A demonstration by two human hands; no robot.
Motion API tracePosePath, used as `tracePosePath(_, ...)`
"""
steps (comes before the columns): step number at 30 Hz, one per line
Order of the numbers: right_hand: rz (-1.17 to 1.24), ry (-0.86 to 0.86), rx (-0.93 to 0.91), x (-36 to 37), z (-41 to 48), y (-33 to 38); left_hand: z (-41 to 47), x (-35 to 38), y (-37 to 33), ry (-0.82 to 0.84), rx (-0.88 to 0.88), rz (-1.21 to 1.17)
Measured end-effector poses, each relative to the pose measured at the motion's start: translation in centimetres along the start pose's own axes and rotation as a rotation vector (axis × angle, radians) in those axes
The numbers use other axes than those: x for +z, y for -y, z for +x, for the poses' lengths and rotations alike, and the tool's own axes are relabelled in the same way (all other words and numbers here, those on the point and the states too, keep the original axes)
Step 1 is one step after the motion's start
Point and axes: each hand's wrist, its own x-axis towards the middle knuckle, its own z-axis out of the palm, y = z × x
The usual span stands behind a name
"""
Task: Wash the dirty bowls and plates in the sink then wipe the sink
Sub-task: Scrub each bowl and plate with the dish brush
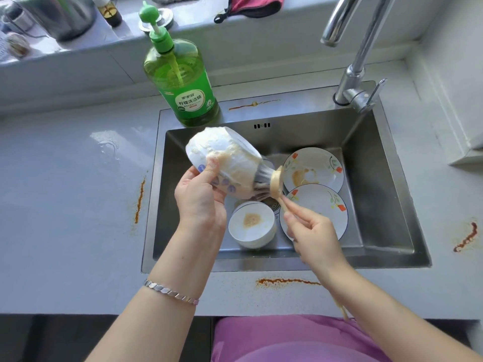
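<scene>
While the left hand (pixel 200 197) grips the sudsy bowl (pixel 230 158), tilted above the sink (pixel 379 178) at about 10 o'clock, the right hand (pixel 313 236) pinches the brush (pixel 275 182) handle, with the bristles pressed on the bowl's outer wall. Scrubbing is the step in hand. Rinsing likely follows, which calls for the tap (pixel 355 74) at 1 o'clock. A soiled bowl (pixel 252 223) at 6 o'clock and two plates (pixel 313 168) toward 3 o'clock crowd the basin. The detergent bottle (pixel 183 87) stands at 11 o'clock.

Bright cool daylight, glare patch on the countertop (pixel 104 138), shaded sink (pixel 381 184) walls, wide-angle bending at edges, slightly soft
</scene>
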Motion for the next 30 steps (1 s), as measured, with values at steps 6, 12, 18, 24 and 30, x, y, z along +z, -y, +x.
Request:
tracePosePath(6, 0.109, 0.019, 0.111, -0.9, -0.5, 0.2, 0.9, -1.4, -0.4, 0.111, -0.018, 0.090)
tracePosePath(12, 0.069, -0.003, 0.267, -4.0, 1.9, 0.7, 0.7, -5.0, -1.6, 0.533, -0.033, 0.427)
tracePosePath(18, -0.339, 0.215, -0.078, -3.6, 0.8, 3.5, 0.4, -6.7, -1.0, 0.702, 0.023, 0.986)
tracePosePath(24, -0.519, 0.220, -0.041, -3.9, 1.3, 3.0, 0.6, -6.9, -0.3, 0.674, 0.108, 1.116)
tracePosePath(30, -0.381, 0.397, -0.140, -2.4, -0.9, 3.8, 0.8, -6.2, -0.4, 0.590, 0.177, 1.011)
